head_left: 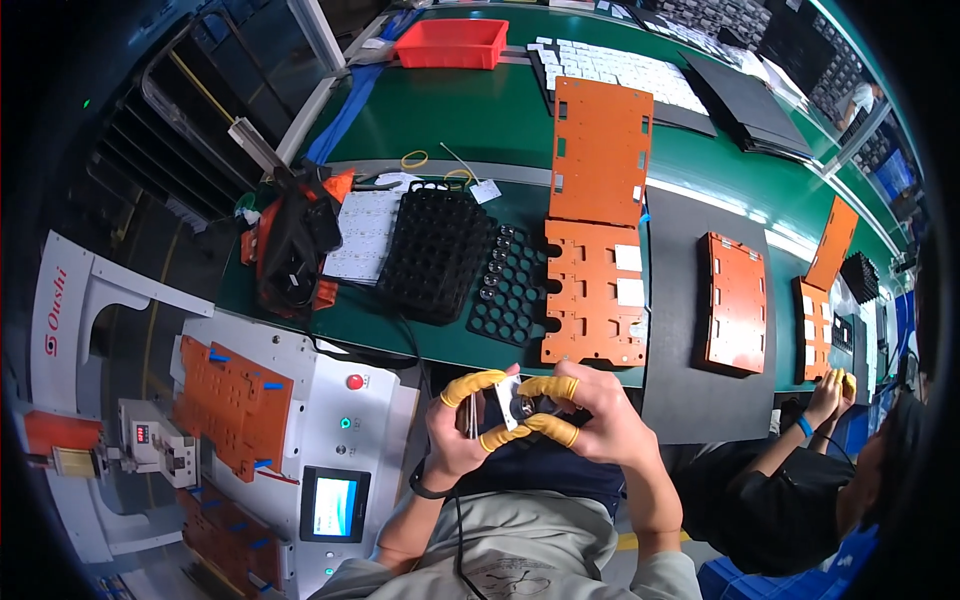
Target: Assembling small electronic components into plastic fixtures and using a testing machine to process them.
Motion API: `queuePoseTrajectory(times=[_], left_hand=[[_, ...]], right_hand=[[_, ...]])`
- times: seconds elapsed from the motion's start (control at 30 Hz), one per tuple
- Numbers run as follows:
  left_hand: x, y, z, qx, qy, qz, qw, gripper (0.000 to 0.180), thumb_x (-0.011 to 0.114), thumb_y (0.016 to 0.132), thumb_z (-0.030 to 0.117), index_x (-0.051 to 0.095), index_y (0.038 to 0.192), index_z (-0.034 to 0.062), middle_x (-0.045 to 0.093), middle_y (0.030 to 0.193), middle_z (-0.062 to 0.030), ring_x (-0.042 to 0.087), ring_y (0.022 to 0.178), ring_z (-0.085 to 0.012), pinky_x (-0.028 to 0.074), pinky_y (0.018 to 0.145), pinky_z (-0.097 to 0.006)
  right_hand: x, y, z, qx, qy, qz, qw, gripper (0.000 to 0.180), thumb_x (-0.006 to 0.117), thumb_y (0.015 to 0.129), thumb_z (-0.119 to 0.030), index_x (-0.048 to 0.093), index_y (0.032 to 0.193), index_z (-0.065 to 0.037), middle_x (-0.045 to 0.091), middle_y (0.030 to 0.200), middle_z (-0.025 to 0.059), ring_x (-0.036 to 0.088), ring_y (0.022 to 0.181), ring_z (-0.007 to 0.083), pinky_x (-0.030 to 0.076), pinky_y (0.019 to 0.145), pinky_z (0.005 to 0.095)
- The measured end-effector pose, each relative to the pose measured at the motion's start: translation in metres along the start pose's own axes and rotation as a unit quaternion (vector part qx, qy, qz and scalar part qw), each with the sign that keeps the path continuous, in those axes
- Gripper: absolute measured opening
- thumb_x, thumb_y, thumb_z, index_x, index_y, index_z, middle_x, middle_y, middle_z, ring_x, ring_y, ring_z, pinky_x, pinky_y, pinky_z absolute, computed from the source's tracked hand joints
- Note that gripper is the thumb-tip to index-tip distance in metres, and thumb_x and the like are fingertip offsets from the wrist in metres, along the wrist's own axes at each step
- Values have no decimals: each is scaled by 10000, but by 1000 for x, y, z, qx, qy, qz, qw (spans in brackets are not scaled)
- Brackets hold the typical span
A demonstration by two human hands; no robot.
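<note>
Both hands meet in front of my body, with yellow finger cots on their fingertips. My left hand (462,428) is closed on a small white square plate (509,402), held on edge. What looks like a thin stack of similar plates (467,416) sits in its palm. My right hand (592,412) pinches a small dark round piece (526,405), apparently a lens, against the plate's face. Fingers partly hide that piece. Beyond the hands stands an open orange fixture (596,300) with two white plates (629,275) lying in its right column.
Left of the fixture are a black perforated tray (512,310) with several lenses, stacked black trays (432,255) and a white sheet (360,235). A closed orange fixture (735,300) lies on a black mat (680,400). A white machine (375,420) stands left; a co-worker (780,490) sits right.
</note>
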State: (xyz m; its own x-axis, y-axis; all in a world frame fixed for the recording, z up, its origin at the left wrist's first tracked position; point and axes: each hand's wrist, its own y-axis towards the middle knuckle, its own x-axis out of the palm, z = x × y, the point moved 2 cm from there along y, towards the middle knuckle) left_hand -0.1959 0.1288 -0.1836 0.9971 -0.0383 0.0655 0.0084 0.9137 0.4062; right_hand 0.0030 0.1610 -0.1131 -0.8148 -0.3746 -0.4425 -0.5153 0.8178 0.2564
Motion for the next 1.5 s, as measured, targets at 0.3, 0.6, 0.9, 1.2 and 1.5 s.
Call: queuePoseTrajectory(times=[0.3, 0.6, 0.9, 1.2, 1.5], left_hand=[[22, -2, -16, -64, -88, -7, 994, 652, 919, 749, 109, 573, 1293, 7, 681, 1216, -126, 658, 1214, -295, 535, 986, -359], [35, 3, -29, -152, -133, -7, 979, 647, 915, 765, 144, 560, 1288, 5, 664, 1209, -97, 640, 1201, -213, 492, 988, -288], [65, 14, -49, -255, -143, 46, 955, 539, 853, 856, 162, 595, 1302, 8, 650, 1158, -10, 575, 1012, -52, 454, 828, -184], [51, 19, -56, -250, -116, 37, 960, 425, 705, 984, 227, 594, 1314, -15, 764, 1061, -44, 450, 676, 20, 351, 606, -160], [39, 12, -61, -263, -167, 65, 948, 338, 637, 1014, 201, 609, 1290, 8, 753, 1048, -70, 340, 572, 26, 287, 511, -157]], right_hand=[[-13, -13, 4, 87, -29, -3, 996, 312, 825, 807, -139, 711, 1066, -8, 501, 750, 79, 521, 590, 243, 420, 551, 373], [-9, -21, 29, 113, -10, 27, 993, 274, 805, 819, -71, 730, 1078, -20, 479, 756, 61, 462, 604, 193, 400, 564, 322], [15, -23, 43, 1, -315, 235, 919, 352, 790, 686, -82, 679, 1015, -23, 515, 803, 85, 541, 705, 268, 444, 619, 394], [-45, -71, 155, 307, -175, 395, 848, 220, 667, 929, -130, 724, 1009, 67, 672, 825, 208, 677, 715, 344, 502, 634, 408], [-58, -72, 182, 410, 28, 311, 857, 210, 586, 874, -47, 731, 895, 104, 725, 721, 137, 705, 671, 173, 518, 631, 328]])
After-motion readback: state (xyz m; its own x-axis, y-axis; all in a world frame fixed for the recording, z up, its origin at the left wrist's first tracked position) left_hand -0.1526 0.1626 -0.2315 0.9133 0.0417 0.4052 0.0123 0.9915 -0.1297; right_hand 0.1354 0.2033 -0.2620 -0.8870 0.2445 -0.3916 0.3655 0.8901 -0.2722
